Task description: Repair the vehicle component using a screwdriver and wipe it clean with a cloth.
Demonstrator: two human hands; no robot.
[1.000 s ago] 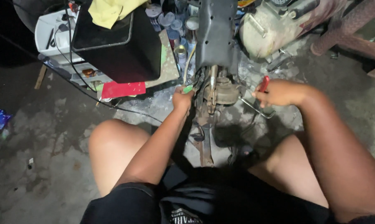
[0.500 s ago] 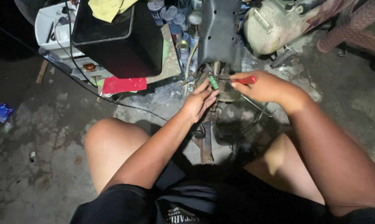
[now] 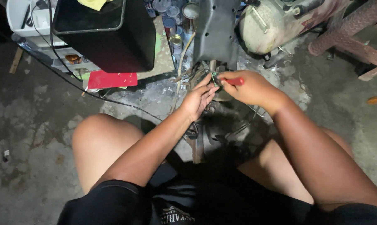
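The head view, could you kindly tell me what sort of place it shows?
Probably an informal repair workshop: a stained concrete floor, a cream compressor-like tank, small tins, and a red-handled tool in the right hand at a metal part.

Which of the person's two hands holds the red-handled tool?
The right hand grips the red-handled tool; the left hand is open-fingered beside it, holding no red handle.

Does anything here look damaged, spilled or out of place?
The concrete floor is cracked and patchy. Pale splatter stains it beside the left hand. A black cable trails loose across it. Nothing else stands out.
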